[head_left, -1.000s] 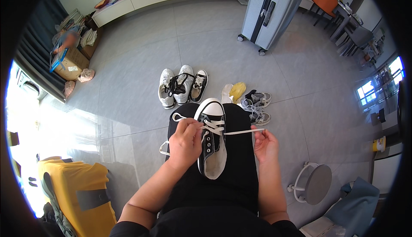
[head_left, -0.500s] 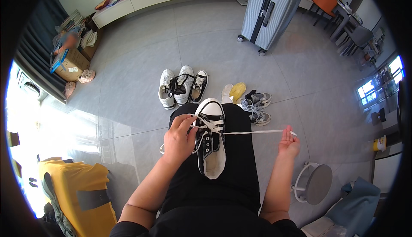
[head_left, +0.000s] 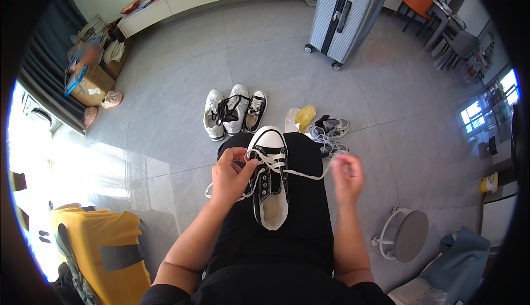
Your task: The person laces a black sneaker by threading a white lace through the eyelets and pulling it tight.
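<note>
A black canvas sneaker (head_left: 271, 208) with a white toe cap rests on my lap, toe pointing away from me. White lace (head_left: 273, 164) crosses its upper eyelets, while several eyelets nearer the ankle have no lace. My left hand (head_left: 231, 177) is at the sneaker's left side, thumb and fingers pinched on the lace near the eyelets. Off to the right, my right hand (head_left: 348, 178) is slightly blurred, with its fingers closed on the lace's other end. Between that hand and the shoe the lace sags. A loose loop of lace hangs left of the sneaker, partly behind my left hand.
On the floor ahead stand white shoes (head_left: 213, 114), another black sneaker (head_left: 255, 111) and grey sneakers (head_left: 333, 128) beside yellow stuffing (head_left: 305, 117). A silver suitcase (head_left: 353, 20) is farther back. A round stool (head_left: 411, 236) stands right, a yellow-draped seat (head_left: 94, 244) left.
My right hand has moved left toward the sneaker, and the lace it holds has gone from taut to slack. My left hand stays at the eyelets, shifted only slightly.
</note>
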{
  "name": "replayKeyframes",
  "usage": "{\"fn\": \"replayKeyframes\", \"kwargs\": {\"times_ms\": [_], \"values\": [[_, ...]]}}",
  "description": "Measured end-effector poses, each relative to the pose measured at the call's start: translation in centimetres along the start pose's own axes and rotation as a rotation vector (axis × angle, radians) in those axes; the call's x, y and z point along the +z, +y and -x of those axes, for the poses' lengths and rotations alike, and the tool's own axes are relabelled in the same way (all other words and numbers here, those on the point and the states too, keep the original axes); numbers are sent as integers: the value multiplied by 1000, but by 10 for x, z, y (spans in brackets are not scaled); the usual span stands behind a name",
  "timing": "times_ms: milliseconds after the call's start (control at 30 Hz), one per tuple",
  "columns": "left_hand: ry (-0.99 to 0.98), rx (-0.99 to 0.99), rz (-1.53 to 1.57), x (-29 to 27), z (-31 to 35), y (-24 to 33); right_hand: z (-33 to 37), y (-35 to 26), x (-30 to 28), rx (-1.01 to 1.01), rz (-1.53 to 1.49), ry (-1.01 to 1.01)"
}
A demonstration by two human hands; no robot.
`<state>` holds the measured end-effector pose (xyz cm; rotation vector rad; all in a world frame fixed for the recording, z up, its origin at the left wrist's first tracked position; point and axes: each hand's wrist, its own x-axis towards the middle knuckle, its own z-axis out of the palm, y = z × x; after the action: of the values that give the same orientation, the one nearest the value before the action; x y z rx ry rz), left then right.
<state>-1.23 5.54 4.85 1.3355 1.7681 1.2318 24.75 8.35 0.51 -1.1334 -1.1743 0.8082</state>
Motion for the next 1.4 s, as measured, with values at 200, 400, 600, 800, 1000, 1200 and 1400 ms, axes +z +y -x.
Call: {"fn": "replayKeyframes", "kwargs": {"times_ms": [200,400,600,800,1000,1200,1400], "values": [[-7,-144,266,3,-3,-14,12,-23,45,-298,391,-397],[11,-86,225,0,1,-15,15,-12,48,-464,511,-383],[47,119,187,9,5,-19,20,-9,38,-457,590,-224],[-28,403,21,13,7,-2,15,1,18,-398,709,-68],[-87,594,-56,20,5,0,8,11,-5,-362,753,12],[-72,526,-56,20,6,-1,2,20,-21,-280,761,94],[-58,505,-92,19,6,-3,0,18,-21,-287,772,102]]}}
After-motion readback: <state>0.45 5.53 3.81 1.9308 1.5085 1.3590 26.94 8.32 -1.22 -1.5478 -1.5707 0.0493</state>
